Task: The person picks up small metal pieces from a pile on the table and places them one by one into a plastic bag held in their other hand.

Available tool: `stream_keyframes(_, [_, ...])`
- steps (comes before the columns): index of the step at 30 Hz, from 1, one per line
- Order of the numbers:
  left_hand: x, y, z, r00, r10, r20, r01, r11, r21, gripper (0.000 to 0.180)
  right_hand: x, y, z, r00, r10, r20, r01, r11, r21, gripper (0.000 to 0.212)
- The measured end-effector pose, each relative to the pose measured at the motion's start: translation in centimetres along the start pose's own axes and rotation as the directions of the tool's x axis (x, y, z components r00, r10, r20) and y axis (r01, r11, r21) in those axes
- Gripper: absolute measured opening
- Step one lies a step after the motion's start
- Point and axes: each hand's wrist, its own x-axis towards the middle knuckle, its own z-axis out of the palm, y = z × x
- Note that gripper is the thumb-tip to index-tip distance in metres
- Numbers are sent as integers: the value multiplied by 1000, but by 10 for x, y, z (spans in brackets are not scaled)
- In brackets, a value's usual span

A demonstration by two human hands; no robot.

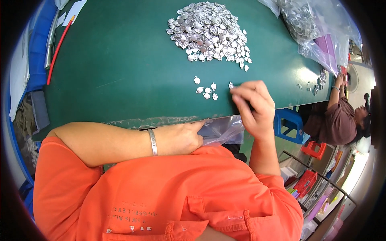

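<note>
My right hand (pixel 257 106) hovers low over the green table with thumb and fingertips drawn close together. At those fingertips is a small silver metal charm (pixel 230 85), partly behind the finger. To its left lies a loose group of several similar charms (pixel 207 96), each with a little loop. My left hand (pixel 181 137) is at the table's front edge, its fingers curled at a clear plastic bag (pixel 225 129) that hangs below the edge. The index finger stretches over the bag's mouth, and the other fingers are mostly hidden. A big heap of charms (pixel 209 32) covers the far middle.
A red pencil (pixel 60 50) and a metal rod (pixel 51 40) lie at the table's left end, beside a blue bin (pixel 37 60). Clear bags of metal parts (pixel 299 24) stand far right. A co-worker (pixel 335 116) sits there, near a blue stool (pixel 290 125) and shelves.
</note>
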Motion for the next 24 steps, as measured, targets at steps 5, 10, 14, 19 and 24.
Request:
stream_keyframes(5, [-1,-1,-2,1000,3,-19,-3,1000,-30,21,3,1,8,999,36,-13,-36,999,-10,19])
stream_keyframes(10, [0,-1,0,1000,-11,29,12,1000,-16,21,6,-1,-7,958,-135,255,72,968,240,19])
stream_keyframes(14, [2,1,0,997,22,-78,-20,1000,22,21,10,-7,11,991,-99,94,95,994,44,21])
stream_keyframes(19, [0,0,1,991,27,-131,-20,999,50,21,13,-2,-1,959,-176,220,149,979,137,18])
stream_keyframes(24, [0,1,-1,999,-32,15,32,999,-8,22,21,-9,20,998,-54,30,53,998,14,23])
